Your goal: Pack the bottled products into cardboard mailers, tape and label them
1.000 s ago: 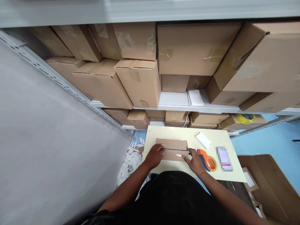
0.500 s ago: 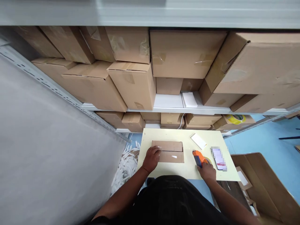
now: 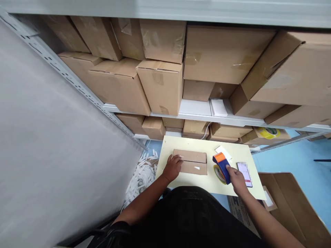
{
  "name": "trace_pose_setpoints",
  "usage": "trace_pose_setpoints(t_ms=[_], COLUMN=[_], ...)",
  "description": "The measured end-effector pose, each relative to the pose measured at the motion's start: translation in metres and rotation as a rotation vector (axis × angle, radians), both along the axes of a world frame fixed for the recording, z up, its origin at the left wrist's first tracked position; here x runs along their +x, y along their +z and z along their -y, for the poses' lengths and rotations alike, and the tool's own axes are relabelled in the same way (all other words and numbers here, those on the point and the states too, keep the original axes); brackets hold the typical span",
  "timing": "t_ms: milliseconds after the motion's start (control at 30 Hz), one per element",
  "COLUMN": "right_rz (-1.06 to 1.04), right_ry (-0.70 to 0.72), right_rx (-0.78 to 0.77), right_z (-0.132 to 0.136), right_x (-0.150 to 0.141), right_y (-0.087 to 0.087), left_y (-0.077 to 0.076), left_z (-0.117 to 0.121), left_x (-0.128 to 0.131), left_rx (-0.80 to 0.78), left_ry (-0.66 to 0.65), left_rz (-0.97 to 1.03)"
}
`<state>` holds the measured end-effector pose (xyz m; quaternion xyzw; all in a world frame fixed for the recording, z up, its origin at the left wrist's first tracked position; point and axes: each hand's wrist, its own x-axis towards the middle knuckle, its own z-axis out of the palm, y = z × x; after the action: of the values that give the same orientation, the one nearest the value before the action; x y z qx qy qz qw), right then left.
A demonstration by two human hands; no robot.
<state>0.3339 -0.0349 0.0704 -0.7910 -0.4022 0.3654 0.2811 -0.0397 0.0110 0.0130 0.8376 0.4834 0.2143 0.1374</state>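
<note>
A small cardboard box [image 3: 192,167] lies on the pale yellow table, its two top flaps meeting at a dark seam with a small white scrap on the lower flap. My left hand [image 3: 172,167] grips the box's left end, fingers over the flaps. My right hand [image 3: 236,176] is closed around a blue and orange tape dispenser [image 3: 224,167], raised over the table right of the box. Its roll of yellow tape [image 3: 218,174] faces the box. Part of a white card or small box [image 3: 221,150] shows behind the dispenser. A phone [image 3: 244,174] with its screen lit lies beside my right hand.
Shelves stacked with cardboard boxes [image 3: 160,88] stand beyond the table [image 3: 186,142]. A yellow tape roll [image 3: 269,133] rests on a lower-shelf box. White paper strips [image 3: 141,175] heap on the floor at left. A large open carton [image 3: 292,203] stands at right.
My right hand has lifted and turned the tape dispenser, so its blue side and tape roll show. My left hand stays on the box. The view has shifted slightly.
</note>
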Motion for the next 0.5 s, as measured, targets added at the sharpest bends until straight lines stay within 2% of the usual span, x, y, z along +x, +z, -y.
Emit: trace_pose_setpoints(t_ms=[100, 167, 333, 500], right_rz=[-0.262, -0.334, -0.283, -0.206], right_ry=[0.208, 0.342, 0.611, 0.740], right_rx=[-0.067, -0.134, -0.237, -0.247], right_z=[-0.026, -0.044, -0.078, -0.099], right_x=[-0.036, -0.063, -0.111, -0.126], right_y=[0.031, 0.041, 0.039, 0.038], left_y=[0.004, 0.007, 0.016, 0.029], left_z=[0.000, -0.001, -0.006, -0.005], left_x=[0.004, 0.006, 0.003, -0.008], left_rx=[0.016, 0.021, -0.059, -0.183], left_ry=[0.000, -0.007, 0.006, 0.024], left_rz=[-0.047, -0.050, 0.024, 0.293])
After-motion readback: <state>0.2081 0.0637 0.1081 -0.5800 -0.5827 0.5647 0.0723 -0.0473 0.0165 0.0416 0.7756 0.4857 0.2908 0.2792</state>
